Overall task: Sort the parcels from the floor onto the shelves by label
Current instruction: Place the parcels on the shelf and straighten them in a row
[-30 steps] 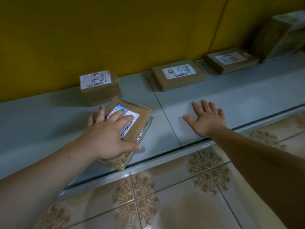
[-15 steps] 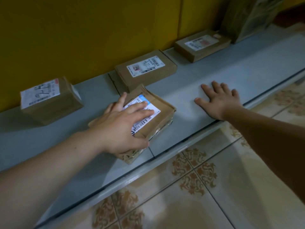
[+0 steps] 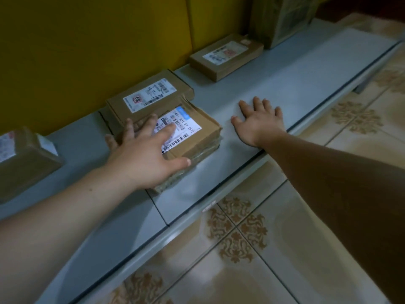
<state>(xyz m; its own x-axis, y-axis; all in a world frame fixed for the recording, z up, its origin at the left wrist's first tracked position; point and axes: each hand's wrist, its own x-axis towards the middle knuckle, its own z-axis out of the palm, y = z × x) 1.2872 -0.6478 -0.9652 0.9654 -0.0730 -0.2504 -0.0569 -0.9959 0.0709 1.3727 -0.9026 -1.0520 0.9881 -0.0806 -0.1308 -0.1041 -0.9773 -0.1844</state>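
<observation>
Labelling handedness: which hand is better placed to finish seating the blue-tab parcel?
Left, probably. The left hand lies spread on the parcel, thumb at its front edge. The right hand rests flat on the bare shelf beside it, not touching.

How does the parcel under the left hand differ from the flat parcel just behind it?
The front parcel, under the left hand, is tape-wrapped and crumpled; the rear parcel is smooth cardboard. The front label has a blue strip; the rear label has a reddish mark. The left hand rests on top of the front parcel; the rear parcel's top is bare. Both are brown and lie label-up on the shelf.
</observation>
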